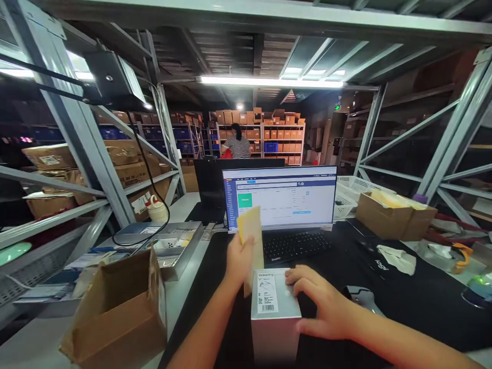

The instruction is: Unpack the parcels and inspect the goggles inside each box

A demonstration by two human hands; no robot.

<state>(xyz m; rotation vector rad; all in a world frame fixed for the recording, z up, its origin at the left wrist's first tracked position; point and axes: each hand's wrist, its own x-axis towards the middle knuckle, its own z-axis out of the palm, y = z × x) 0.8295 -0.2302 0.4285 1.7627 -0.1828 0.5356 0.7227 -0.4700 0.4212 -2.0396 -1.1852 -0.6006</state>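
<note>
My left hand (239,259) is closed on a flat pale-yellow padded envelope (252,230), held on edge in front of the monitor. My right hand (323,302) grips the right side of a white box (277,328), its fingers on the top edge and the thumb lower down. A label (267,291) with a drawing, a barcode and the word "Wakening" is on the top of the box. The envelope's lower end is just behind the box's left edge; I cannot tell whether they touch.
A monitor (282,200) and black keyboard (295,246) stand ahead on a black mat. At left is an open cardboard box (115,312) beside a grey tray (180,256). A handheld scanner (363,297) lies at right, near a carton (384,212). A person (239,146) stands far back by shelves.
</note>
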